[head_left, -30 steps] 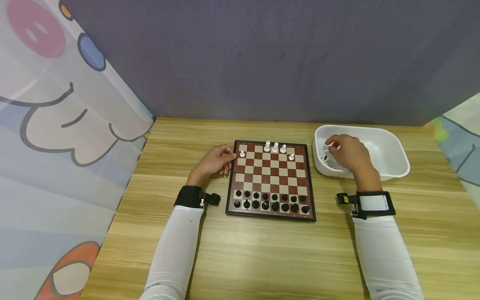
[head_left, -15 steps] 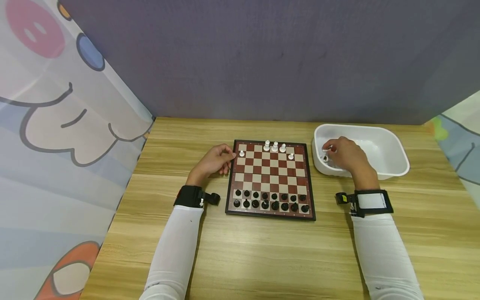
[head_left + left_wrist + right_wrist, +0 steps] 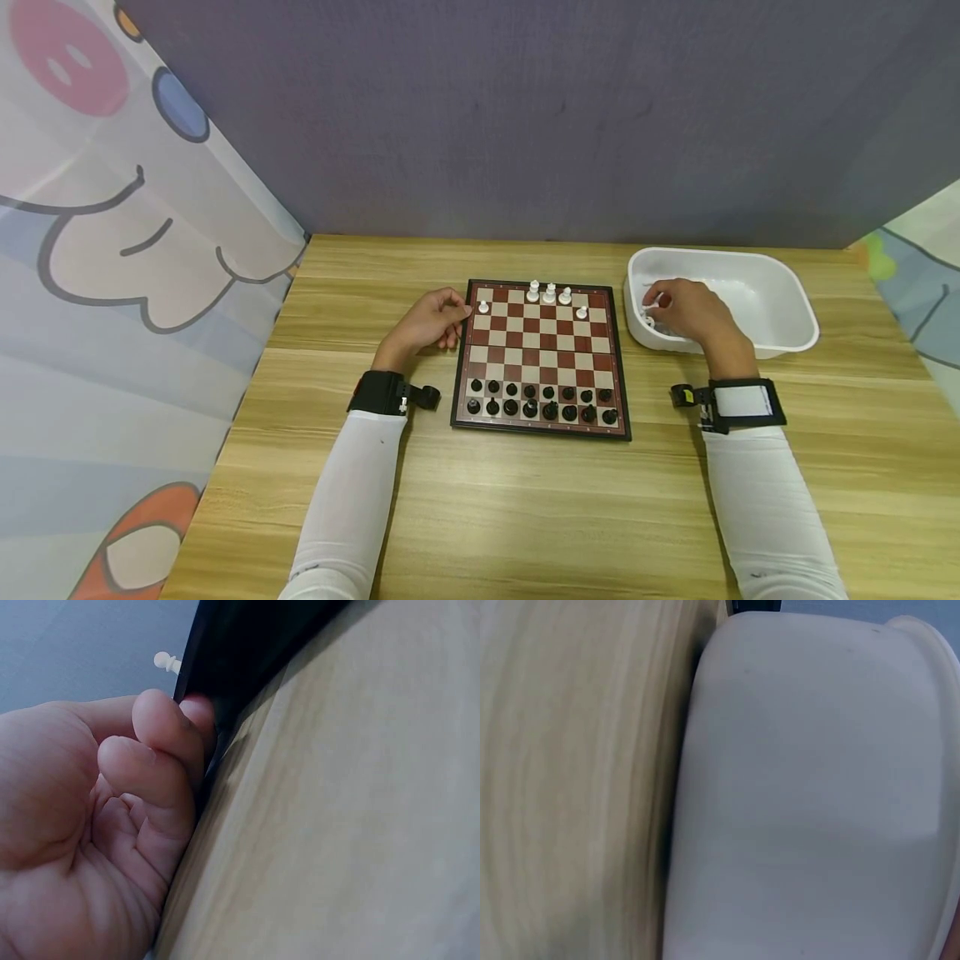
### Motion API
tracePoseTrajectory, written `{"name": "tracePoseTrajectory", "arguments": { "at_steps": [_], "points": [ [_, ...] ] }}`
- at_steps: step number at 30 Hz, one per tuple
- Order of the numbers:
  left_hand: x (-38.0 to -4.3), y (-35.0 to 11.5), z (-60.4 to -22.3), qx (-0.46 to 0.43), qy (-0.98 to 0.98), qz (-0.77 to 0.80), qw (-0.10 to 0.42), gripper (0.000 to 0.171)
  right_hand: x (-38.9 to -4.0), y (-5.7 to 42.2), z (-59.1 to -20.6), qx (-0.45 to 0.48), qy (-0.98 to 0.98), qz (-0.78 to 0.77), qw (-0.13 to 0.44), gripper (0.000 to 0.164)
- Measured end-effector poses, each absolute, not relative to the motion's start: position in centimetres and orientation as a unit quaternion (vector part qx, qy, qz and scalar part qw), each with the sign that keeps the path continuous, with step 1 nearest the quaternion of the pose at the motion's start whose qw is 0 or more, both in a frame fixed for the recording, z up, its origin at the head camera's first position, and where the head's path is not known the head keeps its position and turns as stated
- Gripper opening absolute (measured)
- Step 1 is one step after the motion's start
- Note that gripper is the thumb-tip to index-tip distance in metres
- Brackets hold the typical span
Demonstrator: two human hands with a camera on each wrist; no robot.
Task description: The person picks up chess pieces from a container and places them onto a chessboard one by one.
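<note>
A folding chessboard [image 3: 531,341] lies on the wooden table. My left hand [image 3: 431,321] holds its left edge, thumb at the rim and the other fingers curled; the left wrist view shows the fingertips right against the black board side [image 3: 240,652]. Over at the right, my right hand [image 3: 693,315] reaches into a white plastic tub [image 3: 772,304], fingers bent down among white chess pieces [image 3: 649,321]. I cannot tell whether they pinch one. In the right wrist view the tub's outer wall [image 3: 810,787] hides the fingers.
Two rows of black chess pieces [image 3: 531,408] stand along the board's near side. On the far side are two white pawns [image 3: 582,313] and several taller white pieces [image 3: 550,293]. A grey partition [image 3: 525,125] rises behind the table, and a cartoon-printed curtain [image 3: 112,333] hangs at left.
My right hand dips slightly within the tub, fingers shifting among the white pieces, which move a little. My left hand and the pieces on the board stay put.
</note>
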State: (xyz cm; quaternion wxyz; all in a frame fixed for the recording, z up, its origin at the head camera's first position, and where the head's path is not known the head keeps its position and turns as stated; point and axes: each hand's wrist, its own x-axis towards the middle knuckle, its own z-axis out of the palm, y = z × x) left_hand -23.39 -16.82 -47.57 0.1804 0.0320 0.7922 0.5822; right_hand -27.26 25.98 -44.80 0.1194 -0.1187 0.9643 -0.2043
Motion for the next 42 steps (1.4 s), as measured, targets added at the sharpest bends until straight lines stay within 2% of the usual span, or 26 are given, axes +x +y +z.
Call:
{"name": "tracePoseTrajectory", "arguments": {
  "at_steps": [20,29,42],
  "points": [
    [-23.36,-16.68,-47.63,0.033,0.787,0.588,0.181,0.015,-27.3,25.96,-44.94,-0.124,0.967,-0.196,0.108,0.011],
    [-23.29,-16.66,-47.46,0.03,0.784,0.592,0.182,0.016,-26.97,25.74,-44.77,-0.123,0.97,-0.201,0.062,0.015],
    [-23.4,-16.85,-47.6,0.031,0.785,0.591,0.184,0.015,-27.07,25.54,-44.93,-0.124,0.969,-0.211,0.041,0.024]
  ]
}}
